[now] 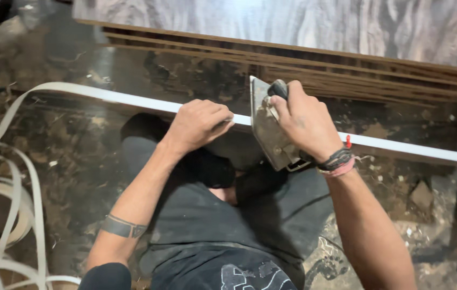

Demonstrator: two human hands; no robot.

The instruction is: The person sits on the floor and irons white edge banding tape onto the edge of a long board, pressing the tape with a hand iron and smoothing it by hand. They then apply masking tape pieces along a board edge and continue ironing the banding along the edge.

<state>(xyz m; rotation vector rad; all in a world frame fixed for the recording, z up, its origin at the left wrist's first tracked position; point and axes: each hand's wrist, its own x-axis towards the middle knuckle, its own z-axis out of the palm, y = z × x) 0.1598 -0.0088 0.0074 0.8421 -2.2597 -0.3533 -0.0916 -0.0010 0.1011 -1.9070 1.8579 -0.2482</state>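
Both hands (199, 124) (304, 121) on white edge strip (131, 100), iron (269, 126) upright.

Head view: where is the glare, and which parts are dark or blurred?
Head view: glare washes out the grey wood-grain board at the top; the floor is dim; the white edge-banding strip stays bright; the white strip coil at the left edge looks soft.

Carpentry workshop: stacked boards (346, 67), edging coils (2, 215)
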